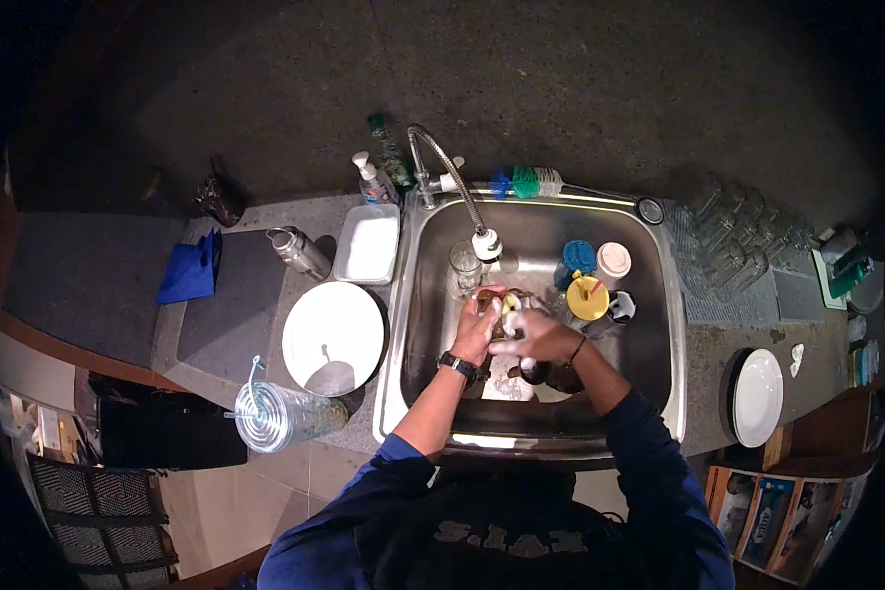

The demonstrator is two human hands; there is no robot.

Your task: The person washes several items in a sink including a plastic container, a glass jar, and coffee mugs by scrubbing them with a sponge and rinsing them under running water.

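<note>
Both my hands are together inside the metal sink (pixel 431 374), with soap suds on them. My left hand (pixel 475 332) is curled around something small and soapy; its kind is hidden by the fingers. Over it, my right hand (pixel 541 336) is smeared by motion, its fingers close to the left hand. A drinking glass (pixel 464 267) stands just beyond my left hand. To the right of my hands are a cup with a yellow lid (pixel 587 298), a blue-lidded cup (pixel 577 258), a pale-lidded cup (pixel 614 260) and a black-and-white cup (pixel 620 307).
A flexible faucet (pixel 474 211) hangs over the sink. Left on the counter are a white plate (pixel 333 337), a white tray (pixel 368 244), a steel bottle (pixel 300 253), a pump bottle (pixel 372 181) and a clear tumbler (pixel 285 415). Right are several glasses (pixel 737 231) and stacked plates (pixel 758 397).
</note>
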